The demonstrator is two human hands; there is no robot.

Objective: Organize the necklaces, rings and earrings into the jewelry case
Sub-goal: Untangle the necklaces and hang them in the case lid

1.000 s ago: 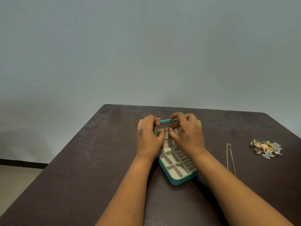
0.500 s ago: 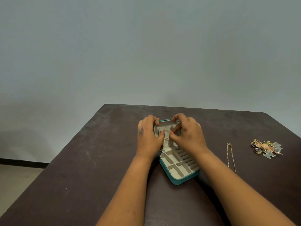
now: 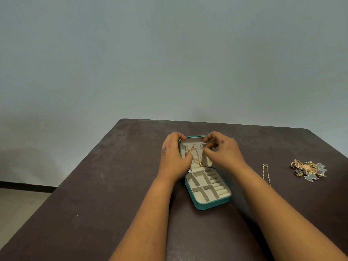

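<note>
A teal jewelry case [image 3: 212,204] lies open mid-table, its cream compartments bare. Its lid [image 3: 194,143] stands raised behind the base. A gold necklace [image 3: 196,158] hangs on the hooks inside the lid. My left hand [image 3: 173,157] grips the lid's left edge, thumb lying inside near the chain. My right hand [image 3: 224,153] has its fingers curled round the lid's right edge and top corner. Whether its fingertips also touch the chain is hidden. A second gold necklace [image 3: 266,175] lies stretched out on the table to the right.
A pile of rings and earrings [image 3: 307,170] sits near the right edge of the dark brown table [image 3: 113,185]. A plain grey wall stands behind the table, and floor shows at the lower left.
My right hand has slid right, off the front of the lid to its right edge. The hanging necklace inside the lid is now uncovered. My left hand has kept its hold on the left edge.
</note>
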